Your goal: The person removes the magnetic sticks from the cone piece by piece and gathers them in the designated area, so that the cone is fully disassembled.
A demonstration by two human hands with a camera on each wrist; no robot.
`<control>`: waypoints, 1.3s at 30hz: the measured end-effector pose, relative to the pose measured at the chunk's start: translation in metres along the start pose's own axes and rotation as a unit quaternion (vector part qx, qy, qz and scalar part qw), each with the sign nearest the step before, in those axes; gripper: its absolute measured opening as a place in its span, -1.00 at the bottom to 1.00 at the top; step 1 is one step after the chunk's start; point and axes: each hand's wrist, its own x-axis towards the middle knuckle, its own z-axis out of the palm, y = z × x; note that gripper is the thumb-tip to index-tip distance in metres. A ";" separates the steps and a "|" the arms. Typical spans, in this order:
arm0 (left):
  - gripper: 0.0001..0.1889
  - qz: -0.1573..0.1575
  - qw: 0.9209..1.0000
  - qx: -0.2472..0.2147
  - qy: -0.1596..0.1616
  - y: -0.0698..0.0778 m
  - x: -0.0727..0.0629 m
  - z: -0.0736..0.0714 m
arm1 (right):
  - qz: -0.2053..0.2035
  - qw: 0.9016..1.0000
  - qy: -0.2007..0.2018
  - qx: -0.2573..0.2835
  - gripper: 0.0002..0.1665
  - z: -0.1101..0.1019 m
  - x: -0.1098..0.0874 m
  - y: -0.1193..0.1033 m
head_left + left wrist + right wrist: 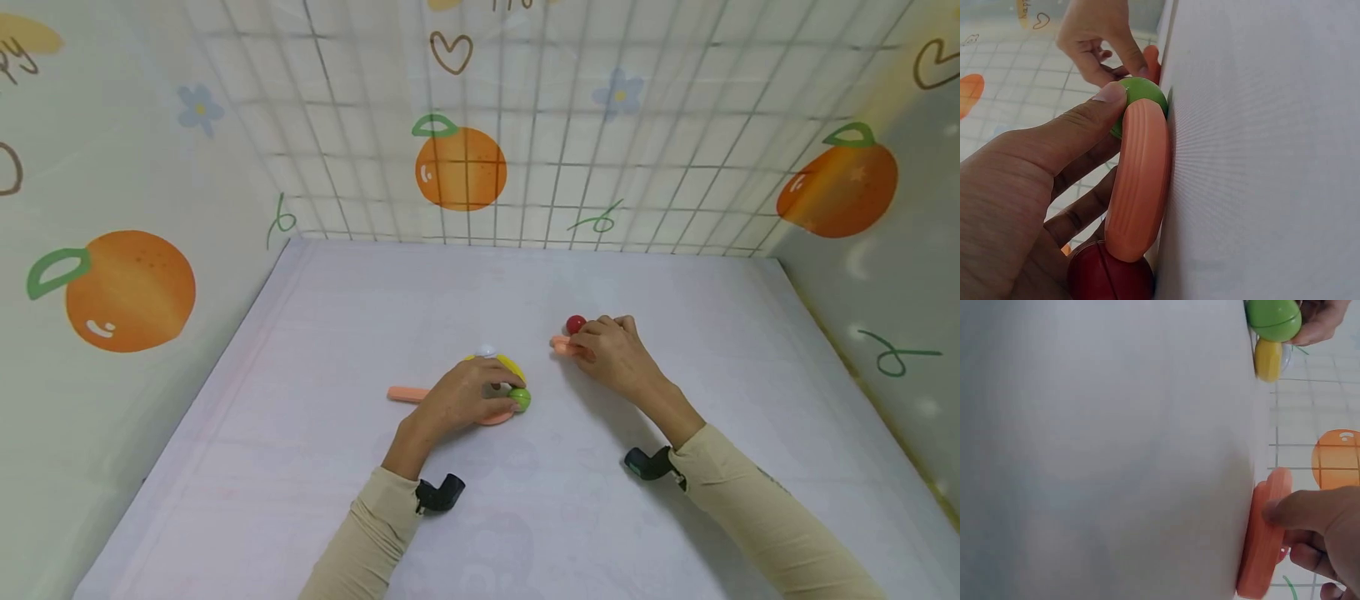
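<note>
My left hand point(467, 393) pinches a green ball point(521, 400), its thumb on the near side. The ball touches the end of a curved, ridged peach piece point(1142, 181), with a dark red ball point(1110, 274) at that piece's other end. Behind my left fingers shows a curved yellow piece point(512, 365) with a pale clear ball point(487, 351) at its far edge. A straight peach stick point(406, 394) sticks out left of the hand. My right hand point(621, 357) grips a peach piece point(1266, 540) standing close against the table. Beside its fingertips lies a red ball point(575, 324).
A white cloth covers the table point(315, 500). Printed curtains and a wire grid point(540, 200) stand along its back, with curtains at both sides. Each wrist carries a small black camera, one on the left point(442, 493) and one on the right point(648, 463).
</note>
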 end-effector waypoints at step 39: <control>-0.81 0.088 0.944 0.275 -0.162 0.012 0.058 -0.024 | -0.054 0.997 0.026 0.056 -0.76 -0.021 -0.037 -0.034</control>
